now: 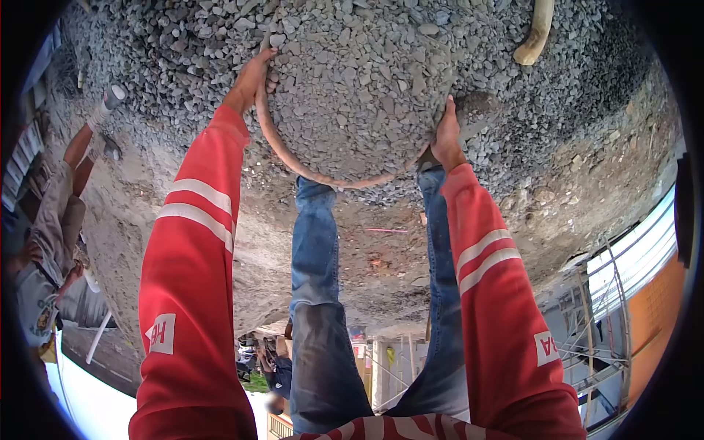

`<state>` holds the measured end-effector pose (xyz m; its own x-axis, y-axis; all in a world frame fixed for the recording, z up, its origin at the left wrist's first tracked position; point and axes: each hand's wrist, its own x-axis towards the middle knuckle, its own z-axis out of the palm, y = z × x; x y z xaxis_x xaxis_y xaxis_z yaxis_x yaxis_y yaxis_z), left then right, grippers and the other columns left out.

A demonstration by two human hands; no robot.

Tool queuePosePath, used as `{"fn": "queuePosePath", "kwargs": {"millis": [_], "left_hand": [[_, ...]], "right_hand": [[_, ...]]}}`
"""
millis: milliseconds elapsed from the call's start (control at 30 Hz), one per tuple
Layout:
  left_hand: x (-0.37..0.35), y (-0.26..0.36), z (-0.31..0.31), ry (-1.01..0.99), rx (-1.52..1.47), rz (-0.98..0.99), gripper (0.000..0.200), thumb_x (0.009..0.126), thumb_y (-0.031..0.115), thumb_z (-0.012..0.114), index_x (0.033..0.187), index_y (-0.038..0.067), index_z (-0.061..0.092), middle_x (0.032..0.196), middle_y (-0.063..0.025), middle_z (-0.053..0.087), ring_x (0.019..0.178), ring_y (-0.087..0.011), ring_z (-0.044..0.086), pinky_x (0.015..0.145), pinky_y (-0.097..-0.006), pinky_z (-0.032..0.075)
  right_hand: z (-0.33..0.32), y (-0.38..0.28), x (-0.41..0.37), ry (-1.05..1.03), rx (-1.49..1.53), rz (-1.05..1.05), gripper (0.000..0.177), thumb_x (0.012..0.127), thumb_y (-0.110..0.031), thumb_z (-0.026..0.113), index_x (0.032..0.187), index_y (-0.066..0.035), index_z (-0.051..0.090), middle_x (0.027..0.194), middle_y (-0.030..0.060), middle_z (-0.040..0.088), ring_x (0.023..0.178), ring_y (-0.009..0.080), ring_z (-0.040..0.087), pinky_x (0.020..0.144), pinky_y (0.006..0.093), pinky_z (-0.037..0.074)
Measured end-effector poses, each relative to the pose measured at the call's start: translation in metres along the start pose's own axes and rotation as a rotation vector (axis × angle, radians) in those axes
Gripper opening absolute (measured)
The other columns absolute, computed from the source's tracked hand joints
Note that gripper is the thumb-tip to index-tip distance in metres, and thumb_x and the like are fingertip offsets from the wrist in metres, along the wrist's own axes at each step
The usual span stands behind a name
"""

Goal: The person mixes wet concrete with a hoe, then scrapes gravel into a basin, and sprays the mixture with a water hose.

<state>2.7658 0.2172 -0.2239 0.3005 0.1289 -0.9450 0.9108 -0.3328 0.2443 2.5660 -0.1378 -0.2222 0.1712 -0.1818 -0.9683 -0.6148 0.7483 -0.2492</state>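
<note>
A wide round pan (323, 178) lies in front of my feet, heaped with grey crushed stone (352, 95). Its rusty brown rim shows along the left and near sides; stone hides the far side. My left hand (253, 79) is closed on the rim at the left, thumb along the edge. At the right, my right hand (448, 138) grips the opposite edge, its fingers partly hidden beneath the rim. Both arms, in red sleeves with white stripes, reach down to the pan.
Loose gravel (183, 44) surrounds the pan's far side. A curved wooden handle (539, 37) lies at the upper right. One person (55, 220) is at the left edge; another (279, 374) shows behind my legs. Scaffolding (609, 323) stands at the lower right.
</note>
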Motion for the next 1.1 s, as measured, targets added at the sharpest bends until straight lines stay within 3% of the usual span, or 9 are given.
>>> {"fn": "queuePosePath", "kwargs": {"millis": [267,467,633,700,833,900,967,1000,1100], "left_hand": [[0.000,0.011,0.001,-0.244,-0.206,-0.139,0.042,0.077,0.056,0.055,0.085,0.015,0.050,0.066,0.0005,0.041,0.050,-0.0125,0.038,0.047,-0.0268,0.031],[-0.003,-0.007,0.021,0.147,-0.018,-0.078,0.045,0.078,0.060,0.055,0.084,0.015,0.051,0.054,0.0052,0.027,0.042,-0.0100,0.026,0.041,-0.0266,0.024],[-0.026,-0.022,0.025,0.088,0.045,0.019,0.056,0.073,0.065,0.060,0.097,0.014,0.058,0.054,0.0055,0.028,0.042,-0.0108,0.027,0.040,-0.0278,0.024],[-0.051,-0.018,0.023,0.069,-0.004,0.070,0.056,0.069,0.066,0.063,0.064,0.012,0.050,0.055,0.0027,0.039,0.045,-0.0124,0.035,0.044,-0.0296,0.028],[-0.125,-0.012,0.019,0.120,-0.055,0.109,0.061,0.071,0.066,0.061,0.096,0.010,0.058,0.059,0.0041,0.034,0.048,-0.0114,0.030,0.046,-0.0266,0.026],[-0.150,-0.018,-0.003,0.092,-0.005,0.045,0.071,0.070,0.068,0.063,0.104,0.006,0.059,0.070,0.0019,0.041,0.058,-0.0116,0.036,0.051,-0.0299,0.029],[-0.156,-0.038,-0.026,-0.021,-0.141,0.157,0.094,0.072,0.066,0.062,0.136,0.000,0.041,0.129,-0.0135,0.050,0.113,-0.0272,0.049,0.093,-0.0392,0.039],[-0.212,-0.012,-0.033,-0.053,-0.104,0.088,0.102,0.073,0.064,0.063,0.144,0.000,0.028,0.150,-0.0136,0.028,0.135,-0.0297,0.029,0.108,-0.0380,0.026],[-0.322,0.019,-0.048,-0.162,-0.214,0.262,0.083,0.082,0.057,0.056,0.137,-0.003,0.041,0.139,-0.0160,0.044,0.124,-0.0310,0.045,0.103,-0.0389,0.035]], "right_hand": [[-0.007,0.002,0.014,-0.128,0.002,0.126,0.072,0.089,-0.063,0.040,0.134,-0.008,0.047,0.131,0.0093,0.053,0.119,0.0292,0.051,0.102,0.0456,0.039],[0.017,0.010,-0.005,0.172,-0.203,-0.050,0.089,0.087,-0.069,0.037,0.132,0.007,0.045,0.130,0.0202,0.052,0.118,0.0320,0.051,0.102,0.0369,0.036],[0.025,0.019,-0.013,0.251,-0.537,-0.159,0.097,0.087,-0.072,0.028,0.128,0.015,0.044,0.130,0.0265,0.050,0.124,0.0347,0.046,0.103,0.0378,0.034],[0.036,0.009,-0.040,0.268,-0.607,-0.134,0.098,0.087,-0.072,0.025,0.123,0.017,0.047,0.126,0.0317,0.051,0.126,0.0401,0.044,0.103,0.0379,0.033],[0.043,-0.002,-0.102,0.372,-0.700,-0.171,0.099,0.088,-0.071,0.023,0.116,0.020,0.051,0.120,0.0392,0.050,0.123,0.0467,0.043,0.103,0.0435,0.033],[0.045,-0.011,-0.153,0.341,-0.714,-0.196,0.100,0.087,-0.072,0.023,0.114,0.020,0.052,0.118,0.0406,0.050,0.122,0.0481,0.043,0.103,0.0447,0.034],[0.047,-0.012,-0.197,0.359,-0.673,-0.253,0.102,0.086,-0.074,0.022,0.113,0.020,0.053,0.119,0.0410,0.049,0.121,0.0492,0.044,0.103,0.0456,0.035],[0.050,-0.016,-0.225,0.347,-0.684,-0.259,0.102,0.087,-0.074,0.021,0.117,0.019,0.050,0.120,0.0415,0.047,0.118,0.0503,0.046,0.101,0.0463,0.037],[0.057,-0.013,-0.299,0.287,-0.767,-0.598,0.091,0.091,-0.068,0.021,0.112,0.013,0.057,0.113,0.0409,0.051,0.108,0.0505,0.053,0.096,0.0500,0.040]]}}
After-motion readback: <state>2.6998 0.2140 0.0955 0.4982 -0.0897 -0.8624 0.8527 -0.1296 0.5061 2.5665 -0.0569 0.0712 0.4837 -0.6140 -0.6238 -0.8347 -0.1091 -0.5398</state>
